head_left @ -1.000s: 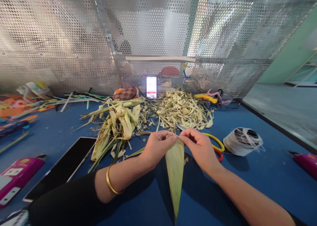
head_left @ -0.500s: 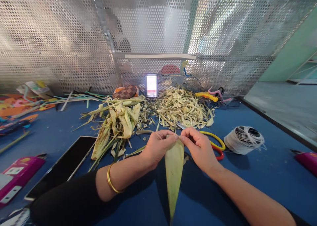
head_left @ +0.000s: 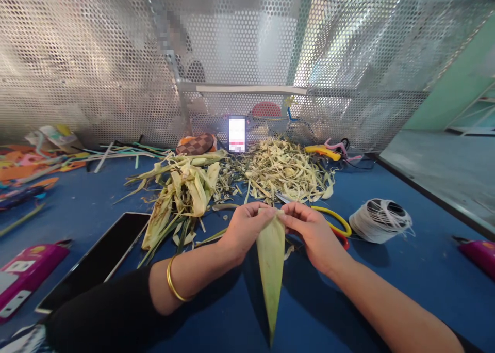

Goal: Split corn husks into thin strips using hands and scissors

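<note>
Pale green husk leaf (head_left: 270, 275) held centrally above the blue tabletop (head_left: 433, 270), broad end far, tapering tip near; apparently raised, judging by the shadows beside it. Left hand (head_left: 240, 234) with thumb and fingers (head_left: 260, 207) closed in a tight pinch on the left part of the broad end; right hand (head_left: 317, 234) likewise closed down to a pinch, gripping the right corner, far fingertips partly hidden. Slight crease at the broad edge, between the two pinches. For neat handling, best to pinch close to the edge, move both thumbs in small matching amounts, and follow the grain rather than pull across it, with splitting as the likely risk in so thin a sheet. Just beyond the right hand and partly hidden by it, scissors (head_left: 343, 220) with yellow and red handles, blade pointing far-left: probably the closest obstacle, so better not to drop the knuckles onto them. Farther right, spool of white string (head_left: 377, 223). On the far side, heap of husk shreds (head_left: 290, 172); to its left, rumpled husk bundle (head_left: 195, 188), apt to snag a loose edge. Near left, dark-screened device (head_left: 95, 262) beside the black sleeve (head_left: 104, 306); in front of the mesh panel (head_left: 247, 43), lit screen (head_left: 237, 133) and checked pouch (head_left: 197, 145).
</note>
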A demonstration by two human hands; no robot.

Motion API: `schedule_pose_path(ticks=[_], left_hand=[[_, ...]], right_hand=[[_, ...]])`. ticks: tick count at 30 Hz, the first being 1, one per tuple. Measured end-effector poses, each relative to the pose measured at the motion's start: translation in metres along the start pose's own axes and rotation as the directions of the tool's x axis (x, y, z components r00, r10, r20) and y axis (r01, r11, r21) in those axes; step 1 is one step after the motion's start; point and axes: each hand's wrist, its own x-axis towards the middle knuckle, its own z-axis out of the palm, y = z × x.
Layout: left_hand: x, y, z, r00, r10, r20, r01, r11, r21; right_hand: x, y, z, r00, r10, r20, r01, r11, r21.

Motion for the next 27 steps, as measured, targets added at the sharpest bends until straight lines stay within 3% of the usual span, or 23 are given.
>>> schedule_pose_path(ticks=[5,9,12,18,27], left_hand=[[-0.001,-0.007,0.002,0.997,-0.073,-0.019,0.072,0.996,-0.053],[0.0,-0.013,0.004,0.999,-0.014,-0.033,0.014,1.0,-0.003],[0.0,-0.014,0.004,0.998,0.043,-0.052,-0.04,0.998,0.046],[-0.002,-0.008,0.005,0.997,0.04,-0.067,-0.037,0.998,0.042],[-0.003,-0.006,0.006,0.996,0.016,-0.089,-0.014,0.999,0.03]], right_hand=[[0.0,0.002,0.002,0.996,-0.085,-0.031,0.084,0.996,-0.037],[0.0,0.007,0.003,0.997,-0.074,-0.002,0.074,0.996,-0.052],[0.0,0.011,0.002,0.99,-0.137,-0.016,0.133,0.981,-0.144],[-0.002,0.011,0.001,0.927,-0.375,-0.034,0.328,0.848,-0.416],[-0.006,0.011,0.001,0.854,-0.52,0.01,0.434,0.703,-0.563]])
